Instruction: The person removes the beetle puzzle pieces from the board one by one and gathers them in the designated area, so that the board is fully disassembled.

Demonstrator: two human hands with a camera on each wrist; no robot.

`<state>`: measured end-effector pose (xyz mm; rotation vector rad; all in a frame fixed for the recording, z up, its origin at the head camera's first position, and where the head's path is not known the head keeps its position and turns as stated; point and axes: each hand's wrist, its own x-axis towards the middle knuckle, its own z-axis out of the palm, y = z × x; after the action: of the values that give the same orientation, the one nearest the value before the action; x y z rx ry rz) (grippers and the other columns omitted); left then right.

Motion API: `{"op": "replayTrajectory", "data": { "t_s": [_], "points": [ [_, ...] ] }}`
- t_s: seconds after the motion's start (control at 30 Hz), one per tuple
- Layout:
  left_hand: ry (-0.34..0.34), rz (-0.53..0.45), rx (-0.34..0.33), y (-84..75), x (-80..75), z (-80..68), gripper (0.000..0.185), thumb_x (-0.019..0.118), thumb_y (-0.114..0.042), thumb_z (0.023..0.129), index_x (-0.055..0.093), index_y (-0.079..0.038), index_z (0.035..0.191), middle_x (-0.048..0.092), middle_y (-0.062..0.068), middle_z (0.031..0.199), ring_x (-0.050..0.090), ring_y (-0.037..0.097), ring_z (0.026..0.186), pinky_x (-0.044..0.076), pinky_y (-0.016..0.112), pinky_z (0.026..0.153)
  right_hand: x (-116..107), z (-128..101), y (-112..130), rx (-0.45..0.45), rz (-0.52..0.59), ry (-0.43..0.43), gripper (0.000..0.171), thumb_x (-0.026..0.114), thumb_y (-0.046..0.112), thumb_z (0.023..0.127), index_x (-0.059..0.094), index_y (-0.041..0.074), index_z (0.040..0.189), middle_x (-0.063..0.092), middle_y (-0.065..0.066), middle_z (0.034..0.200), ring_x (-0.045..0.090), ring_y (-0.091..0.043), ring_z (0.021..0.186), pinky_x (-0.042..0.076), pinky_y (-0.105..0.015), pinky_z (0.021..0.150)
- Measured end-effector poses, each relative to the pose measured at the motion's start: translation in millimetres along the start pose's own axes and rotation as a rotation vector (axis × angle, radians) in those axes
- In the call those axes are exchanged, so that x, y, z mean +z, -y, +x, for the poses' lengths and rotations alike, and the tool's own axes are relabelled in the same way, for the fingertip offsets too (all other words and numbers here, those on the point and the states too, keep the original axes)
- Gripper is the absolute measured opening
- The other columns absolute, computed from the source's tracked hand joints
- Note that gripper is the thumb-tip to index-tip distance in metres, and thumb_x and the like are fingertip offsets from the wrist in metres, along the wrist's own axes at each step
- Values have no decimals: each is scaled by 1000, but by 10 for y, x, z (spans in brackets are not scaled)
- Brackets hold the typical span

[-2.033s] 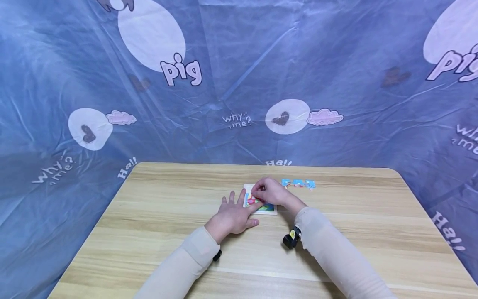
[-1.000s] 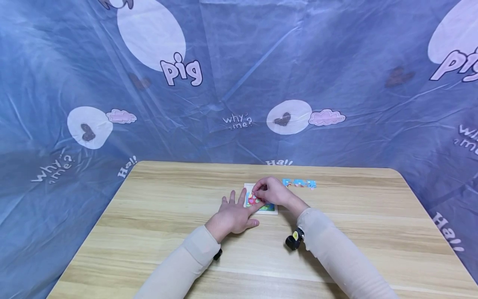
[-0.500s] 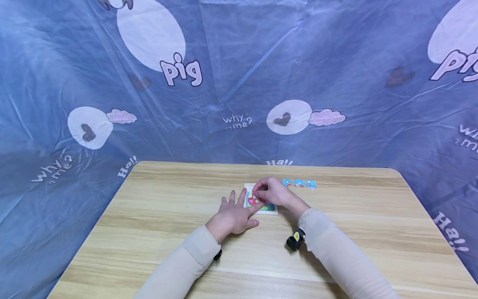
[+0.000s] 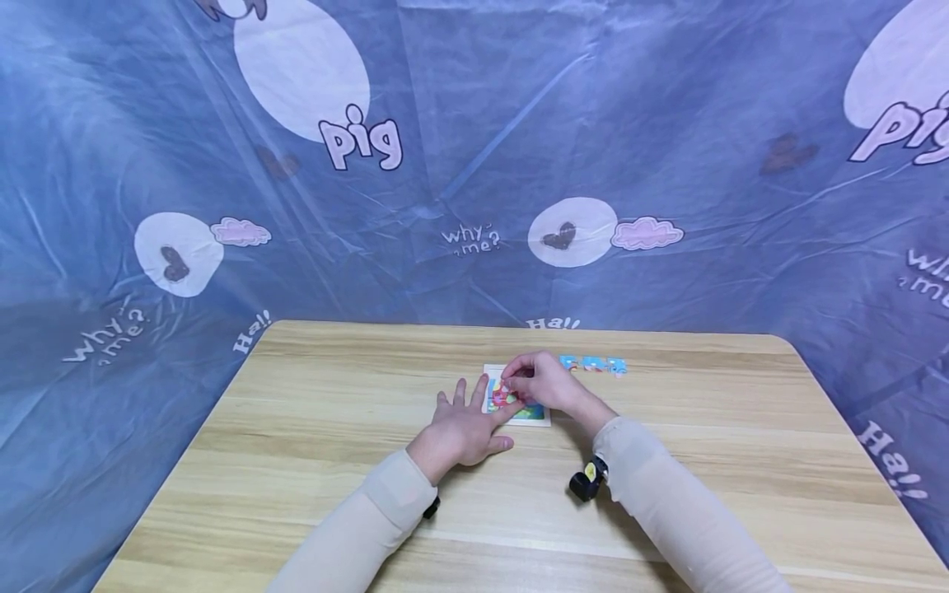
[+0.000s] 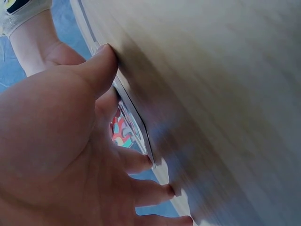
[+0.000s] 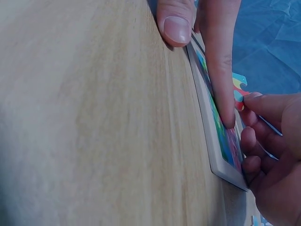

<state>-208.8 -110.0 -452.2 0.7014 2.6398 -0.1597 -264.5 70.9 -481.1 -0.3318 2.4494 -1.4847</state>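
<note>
- Blue printed sheet [image 4: 474, 165] hangs behind and around the wooden table [image 4: 311, 461].
- Puzzle board [image 4: 535, 415] lies flat at mid-table, a row of loose blue pieces [image 4: 593, 363] just beyond it.
- Left hand [image 4: 461, 427] rests flat, fingers spread, forefinger lying across the board's near-left corner.
- Right hand [image 4: 539, 380], fingers curled, pinches a puzzle piece [image 6: 239, 96] over the board.

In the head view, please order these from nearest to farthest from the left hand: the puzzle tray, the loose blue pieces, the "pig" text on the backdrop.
1. Puzzle tray: touched by the left hand, just to its right.
2. Loose blue pieces: farther right, toward the table's far edge.
3. "pig" text: high on the backdrop, beyond the table.
</note>
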Motion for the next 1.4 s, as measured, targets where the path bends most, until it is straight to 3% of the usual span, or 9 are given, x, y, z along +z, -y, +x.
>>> {"op": "replayTrajectory", "data": {
  "t_s": [0.23, 0.53, 1.1, 1.4],
  "points": [
    [0, -7, 2, -3, -7, -3, 59, 34, -67, 92, 6, -60, 143, 1, 11, 161, 11, 46, 143, 20, 66, 107, -36, -28, -16, 22, 68, -3, 9, 63, 5, 90, 69, 6, 96, 66, -11, 84, 64, -20, 69, 56, -34, 61],
    [-7, -36, 11, 31, -8, -21, 59, 36, -65, 92, 9, -58, 144, 1, 13, 160, 11, 44, 143, 23, 66, 106, -142, -81, -46, -67, -78, -59, 7, 66, 11, 89, 71, 13, 93, 68, -2, 85, 61, -17, 76, 51, -29, 68],
    [-15, -52, 20, 49, -25, -41, 59, 39, -63, 92, 13, -57, 145, 3, 14, 160, 12, 43, 144, 24, 68, 104, -347, -281, -76, -102, -116, -99, 7, 68, 14, 88, 71, 12, 94, 68, -2, 86, 60, -17, 77, 50, -26, 67],
    [-12, -47, 16, 45, -4, -35, 58, 38, -63, 93, 13, -57, 145, 2, 13, 160, 11, 42, 144, 24, 68, 104, -433, -348, -121, -75, -126, -116, 12, 68, 16, 88, 72, 13, 99, 69, -4, 88, 59, -18, 74, 49, -26, 61]
  ]
}}
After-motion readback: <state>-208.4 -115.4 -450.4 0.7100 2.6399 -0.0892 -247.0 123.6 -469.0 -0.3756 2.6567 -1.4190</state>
